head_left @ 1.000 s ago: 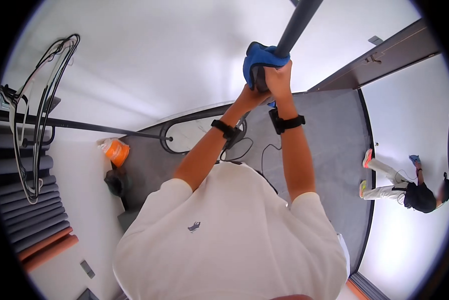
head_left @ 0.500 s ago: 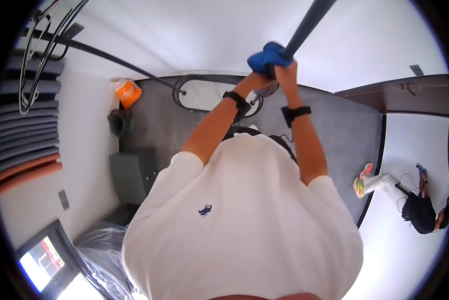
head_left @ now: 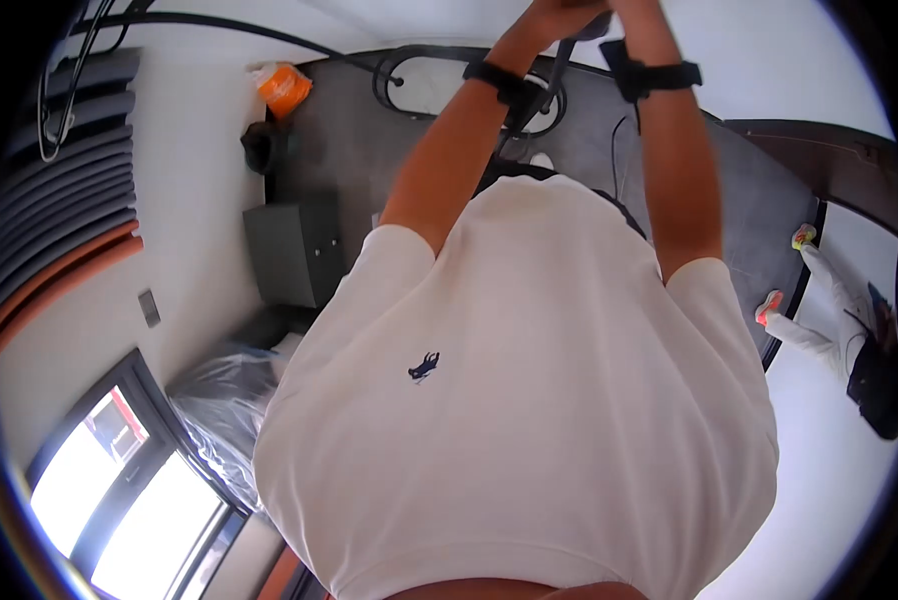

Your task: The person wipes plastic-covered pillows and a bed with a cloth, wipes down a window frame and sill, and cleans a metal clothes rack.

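Observation:
Both hands are at the top edge, mostly cut off. My left hand (head_left: 561, 16) comes in from the left beside a dark rounded piece (head_left: 594, 27), which lies between the hands. Only the base of my right hand (head_left: 633, 8) shows, close to my left one. The fingers of both are out of view, so their grip cannot be made out. Black straps are on both wrists. Below the hands a dark post (head_left: 559, 75) slants down past a white oval base (head_left: 424, 86) with a black rim.
A dark rail (head_left: 219, 22) runs along the upper left near stacked grey rolls (head_left: 99, 140). An orange bag (head_left: 284, 90), grey cabinet (head_left: 294, 250) and plastic-covered item (head_left: 229, 400) stand left. Another person (head_left: 874, 380) is at the right, by a brown door (head_left: 829, 165).
My hands have moved up to the frame's edge, and the blue cloth and the long pole they held are out of view. The view has shifted, showing more cabinet and window; the other person's legs have moved.

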Demonstrator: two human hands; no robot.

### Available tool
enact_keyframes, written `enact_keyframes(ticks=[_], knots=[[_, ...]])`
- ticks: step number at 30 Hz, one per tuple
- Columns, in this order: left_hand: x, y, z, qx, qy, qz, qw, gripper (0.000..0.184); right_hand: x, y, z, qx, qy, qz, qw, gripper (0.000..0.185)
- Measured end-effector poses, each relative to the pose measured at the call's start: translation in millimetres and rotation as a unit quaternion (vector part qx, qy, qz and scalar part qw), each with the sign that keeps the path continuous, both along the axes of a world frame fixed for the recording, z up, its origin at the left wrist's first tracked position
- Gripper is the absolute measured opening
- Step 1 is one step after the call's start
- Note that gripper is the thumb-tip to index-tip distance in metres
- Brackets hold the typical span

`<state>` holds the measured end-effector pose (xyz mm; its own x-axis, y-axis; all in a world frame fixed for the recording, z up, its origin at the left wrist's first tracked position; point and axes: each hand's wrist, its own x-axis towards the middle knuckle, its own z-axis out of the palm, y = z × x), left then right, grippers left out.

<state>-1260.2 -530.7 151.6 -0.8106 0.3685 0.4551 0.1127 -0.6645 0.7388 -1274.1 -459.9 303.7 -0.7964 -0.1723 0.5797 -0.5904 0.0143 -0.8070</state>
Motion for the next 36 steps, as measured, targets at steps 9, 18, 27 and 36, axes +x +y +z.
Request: enact_keyframes(ticks=[9, 18, 27, 36], knots=[[32.6, -9.0, -56.8, -0.599, 0.064, 0.223, 0.767, 0.06, 16.2, 34.1, -93.7, 0.066, -0.086, -0.031, 0.994, 0.014], [24.6, -69.9, -122.2, -0.616, 0.0, 0.053, 0.786, 0.039, 54.5, 62.9, -282.0, 0.251, -0.215, -0.228, 0.916, 0.03], [-0.6, -64.3, -21.4, -0.484, 0.09, 0.03, 0.87, 0.038, 54.4, 91.0, -193.7, 0.245, -0.152, -0.211, 0.934, 0.029], [-22.6, -37.4, 193.3, -0.174, 0.209, 0.122, 0.955, 0.044, 38.6, 78.8, -3.9, 0.019, 0.112, -0.235, 0.965, 0.02]])
